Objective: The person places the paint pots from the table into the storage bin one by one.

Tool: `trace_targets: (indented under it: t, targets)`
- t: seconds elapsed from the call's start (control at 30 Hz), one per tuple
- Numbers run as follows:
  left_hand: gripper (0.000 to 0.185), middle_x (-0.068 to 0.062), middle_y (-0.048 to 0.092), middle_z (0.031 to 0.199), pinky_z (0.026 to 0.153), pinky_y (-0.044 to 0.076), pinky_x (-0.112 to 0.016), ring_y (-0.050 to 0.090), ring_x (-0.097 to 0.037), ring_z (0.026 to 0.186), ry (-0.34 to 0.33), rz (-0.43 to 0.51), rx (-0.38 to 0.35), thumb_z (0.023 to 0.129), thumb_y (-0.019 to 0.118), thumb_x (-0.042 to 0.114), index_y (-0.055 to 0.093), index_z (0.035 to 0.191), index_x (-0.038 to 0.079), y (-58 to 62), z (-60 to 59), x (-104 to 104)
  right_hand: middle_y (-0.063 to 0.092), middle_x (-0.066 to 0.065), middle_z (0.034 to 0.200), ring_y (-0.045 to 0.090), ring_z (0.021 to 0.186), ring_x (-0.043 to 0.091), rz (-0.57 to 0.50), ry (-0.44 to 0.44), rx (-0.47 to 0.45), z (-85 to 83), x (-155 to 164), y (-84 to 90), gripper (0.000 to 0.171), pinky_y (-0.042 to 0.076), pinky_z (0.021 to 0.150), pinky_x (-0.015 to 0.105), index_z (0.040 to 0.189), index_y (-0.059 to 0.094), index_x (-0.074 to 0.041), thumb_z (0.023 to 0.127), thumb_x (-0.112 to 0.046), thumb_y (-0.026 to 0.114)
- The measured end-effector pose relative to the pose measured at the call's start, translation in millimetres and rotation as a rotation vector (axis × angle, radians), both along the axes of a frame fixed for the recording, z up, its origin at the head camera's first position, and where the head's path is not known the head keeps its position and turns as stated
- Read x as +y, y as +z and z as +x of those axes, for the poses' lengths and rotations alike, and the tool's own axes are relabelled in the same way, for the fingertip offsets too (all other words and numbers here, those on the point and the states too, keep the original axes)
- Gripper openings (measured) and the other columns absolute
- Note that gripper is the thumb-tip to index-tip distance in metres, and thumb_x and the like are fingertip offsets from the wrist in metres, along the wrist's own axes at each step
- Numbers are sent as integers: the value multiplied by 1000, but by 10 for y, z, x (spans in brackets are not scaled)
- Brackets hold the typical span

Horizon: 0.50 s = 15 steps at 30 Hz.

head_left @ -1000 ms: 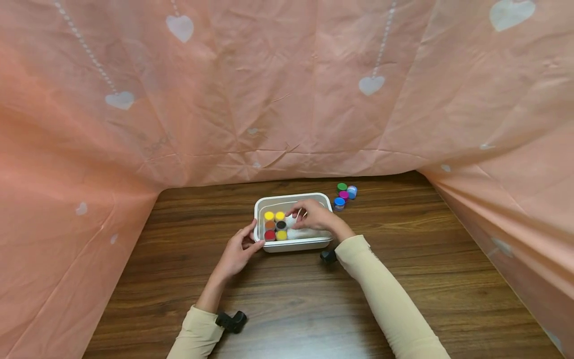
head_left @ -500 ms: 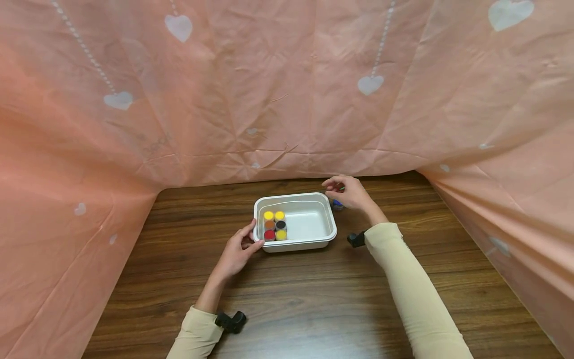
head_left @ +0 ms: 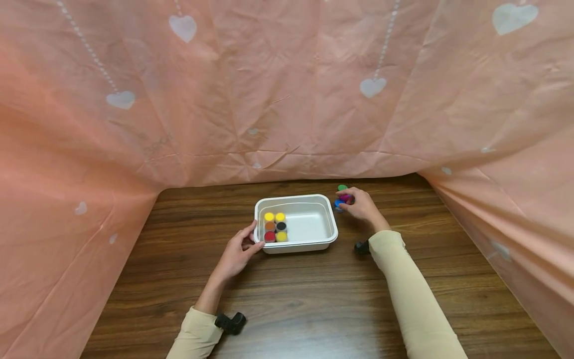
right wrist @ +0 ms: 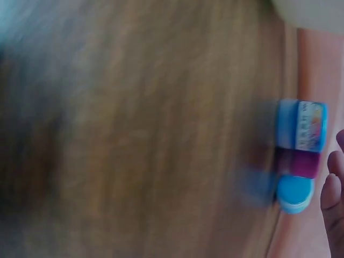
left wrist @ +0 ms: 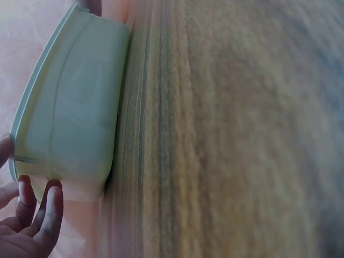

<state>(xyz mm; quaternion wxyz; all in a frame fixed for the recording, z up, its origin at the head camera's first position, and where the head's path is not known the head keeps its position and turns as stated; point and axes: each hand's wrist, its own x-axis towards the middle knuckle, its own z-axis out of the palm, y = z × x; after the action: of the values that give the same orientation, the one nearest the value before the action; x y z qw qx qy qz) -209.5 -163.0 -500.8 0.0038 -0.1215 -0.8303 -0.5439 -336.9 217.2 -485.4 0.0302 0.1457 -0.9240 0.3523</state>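
Note:
My left hand (head_left: pixel 236 254) grips the near left corner of a white plastic tub (head_left: pixel 298 244), thumb at the rim and fingers against its wall (left wrist: pixel 80 123). Several small paint pots stand in rows at the tub's left end: yellow (head_left: pixel 280 217), brown (head_left: pixel 270 226), black (head_left: pixel 281 226) and red (head_left: pixel 269 237). Right of the tub, my right hand (head_left: pixel 363 205) hovers over more pots, thumb and fingers parted around a magenta pot (head_left: pixel 345 198). A blue pot (head_left: pixel 339 205) and a green-lidded pot (head_left: pixel 342 188) stand beside it. In the right wrist view, the fingertips (right wrist: pixel 331 191) are apart from a labelled blue pot (right wrist: pixel 309 126).
A dark wood table (head_left: pixel 287 299) lies under everything. Pink cloth with white hearts (head_left: pixel 278 109) hangs behind it and along both sides. Black wrist cameras (head_left: pixel 230 323) are strapped at both sleeves.
My right hand has left the inside of the tub and moved right to the loose pots, then lowered slightly toward them. The left hand and the tub stay in place.

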Motion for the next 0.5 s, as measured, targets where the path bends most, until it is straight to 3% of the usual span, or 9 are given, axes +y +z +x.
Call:
trace_targets:
  t: [0.23, 0.4, 0.5]
  targets:
    - [66, -11, 52, 100, 78, 52, -23, 54, -19, 92, -1, 10, 17, 89, 69, 20, 39, 146, 6, 5, -2, -3, 59, 10, 79, 52, 74, 22, 45, 14, -1, -51, 26, -144, 36, 43, 67, 32, 118, 68, -7, 84, -14, 74]
    - [65, -16, 53, 102, 79, 52, -25, 54, -21, 93, -5, 4, 14, 89, 68, 17, 39, 146, 5, 33, 9, 10, 62, 11, 81, 53, 71, 20, 30, 21, 4, -72, 23, -195, 37, 44, 67, 32, 115, 69, -4, 79, -11, 78]
    - [64, -21, 53, 103, 81, 52, -31, 54, -26, 94, -11, 0, 9, 90, 67, 12, 38, 145, 0, 108, 47, 31, 66, 12, 88, 53, 68, 17, 27, 28, -17, -83, 16, -220, 35, 45, 65, 30, 111, 71, -4, 78, -10, 79]
